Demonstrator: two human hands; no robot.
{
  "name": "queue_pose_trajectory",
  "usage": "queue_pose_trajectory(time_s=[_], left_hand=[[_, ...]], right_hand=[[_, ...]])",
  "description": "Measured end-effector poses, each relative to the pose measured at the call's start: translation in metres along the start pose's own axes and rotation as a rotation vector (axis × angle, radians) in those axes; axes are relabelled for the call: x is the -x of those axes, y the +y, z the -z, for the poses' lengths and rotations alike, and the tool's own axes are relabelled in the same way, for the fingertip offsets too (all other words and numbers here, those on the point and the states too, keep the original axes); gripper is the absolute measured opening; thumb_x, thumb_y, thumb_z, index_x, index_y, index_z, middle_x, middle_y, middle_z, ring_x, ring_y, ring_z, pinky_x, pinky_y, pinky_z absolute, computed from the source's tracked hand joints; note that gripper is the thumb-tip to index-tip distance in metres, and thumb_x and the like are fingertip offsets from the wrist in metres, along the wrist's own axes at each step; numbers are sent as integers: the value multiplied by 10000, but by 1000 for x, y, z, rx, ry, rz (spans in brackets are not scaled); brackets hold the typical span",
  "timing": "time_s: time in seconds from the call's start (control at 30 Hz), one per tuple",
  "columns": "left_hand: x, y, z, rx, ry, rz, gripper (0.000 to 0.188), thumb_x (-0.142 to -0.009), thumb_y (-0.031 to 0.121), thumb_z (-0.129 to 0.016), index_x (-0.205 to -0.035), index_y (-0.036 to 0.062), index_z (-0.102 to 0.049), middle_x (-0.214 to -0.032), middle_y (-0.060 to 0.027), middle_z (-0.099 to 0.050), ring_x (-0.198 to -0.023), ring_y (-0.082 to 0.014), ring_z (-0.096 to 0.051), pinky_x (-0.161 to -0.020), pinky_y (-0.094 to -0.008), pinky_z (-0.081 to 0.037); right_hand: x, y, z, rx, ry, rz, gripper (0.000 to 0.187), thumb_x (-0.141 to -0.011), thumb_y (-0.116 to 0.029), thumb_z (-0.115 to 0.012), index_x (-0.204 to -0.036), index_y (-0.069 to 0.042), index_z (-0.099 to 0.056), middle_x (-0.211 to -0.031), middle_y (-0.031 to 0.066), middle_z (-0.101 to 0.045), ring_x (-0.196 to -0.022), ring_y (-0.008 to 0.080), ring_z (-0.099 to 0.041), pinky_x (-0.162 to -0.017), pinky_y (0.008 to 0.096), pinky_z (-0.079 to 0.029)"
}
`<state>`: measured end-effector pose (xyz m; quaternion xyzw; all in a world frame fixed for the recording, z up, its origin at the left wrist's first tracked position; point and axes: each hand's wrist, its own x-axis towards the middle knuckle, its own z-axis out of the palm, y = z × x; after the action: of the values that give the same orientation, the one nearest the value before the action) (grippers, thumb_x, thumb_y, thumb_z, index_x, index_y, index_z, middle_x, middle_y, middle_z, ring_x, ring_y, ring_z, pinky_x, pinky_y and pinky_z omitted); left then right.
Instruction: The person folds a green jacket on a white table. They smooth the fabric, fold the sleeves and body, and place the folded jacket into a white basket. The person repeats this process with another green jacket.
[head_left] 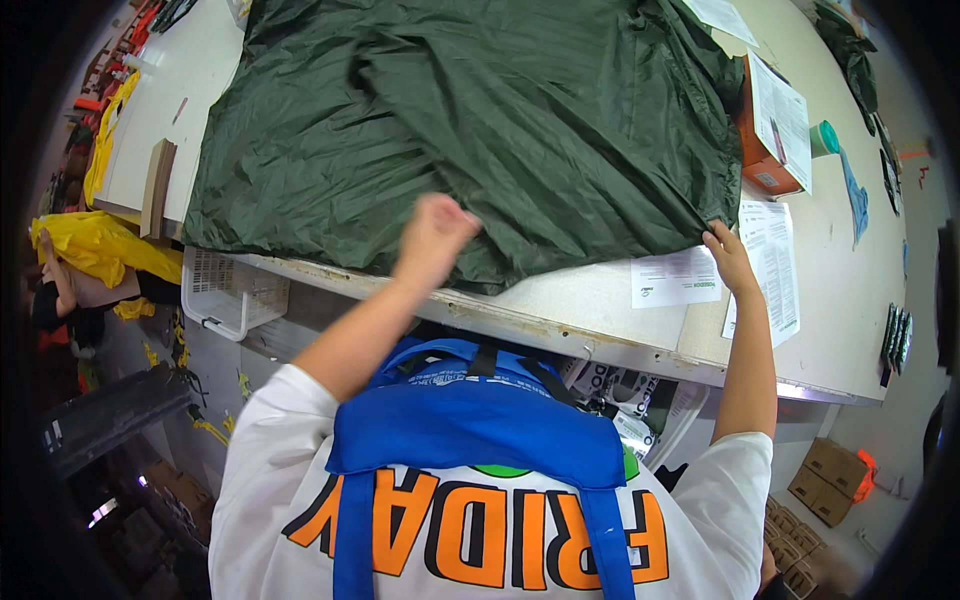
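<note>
A large, wrinkled piece of dark green, thin, glossy fabric (480, 130) covers much of the white table in front of me. My right hand (732, 256) pinches its near right corner between thumb and fingers, so the cloth is drawn into folds there. Over the near edge of the fabric, left of centre, is my left hand (436, 238), curled closed and slightly blurred. Whether cloth is caught in its fingers is hidden. Printed sheets (768, 262) lie under and beside my right hand.
An orange box (765, 150) with papers on top stands right of the fabric, beside a green roll (824, 138). A wooden strip (157, 188) lies at the left. Below the table edge hangs a white basket (225, 300). Another person with yellow fabric (100, 245) is at far left.
</note>
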<state>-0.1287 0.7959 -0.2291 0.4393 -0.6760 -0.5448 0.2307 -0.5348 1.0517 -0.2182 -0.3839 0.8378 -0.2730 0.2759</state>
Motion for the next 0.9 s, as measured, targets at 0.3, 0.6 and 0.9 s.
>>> queue_pose_trajectory(time_s=[0.3, 0.6, 0.9], left_hand=[[59, -12, -74, -500, -709, -263, 299, -825, 225, -636, -1061, 56, -564, -941, -147, -619, -949, -334, -576, -864, -446, -435], [-3, -19, 88, -448, 454, -237, 499, -742, 151, -746, -1135, 19, -467, -1082, -137, -438, -957, -266, -483, -849, -338, -424], [-15, -55, 169, -262, 555, -156, 170, -814, 132, -681, -937, 27, -629, -896, -121, -643, -842, -300, -606, -746, -352, -482]], right_hand=[[-35, -1, 0, 771, 95, -119, 236, -862, -266, -623, -1029, -116, -549, -881, 139, -667, -849, 332, -644, -790, 472, -450], [29, -116, -165, 472, 279, 442, 479, -833, -156, -607, -1298, -126, -496, -1374, 125, -443, -1291, 335, -381, -1056, 509, -276], [17, -284, -225, -40, 100, 309, 374, -868, -185, -627, -1203, -34, -559, -1150, 169, -569, -1030, 286, -560, -910, 372, -439]])
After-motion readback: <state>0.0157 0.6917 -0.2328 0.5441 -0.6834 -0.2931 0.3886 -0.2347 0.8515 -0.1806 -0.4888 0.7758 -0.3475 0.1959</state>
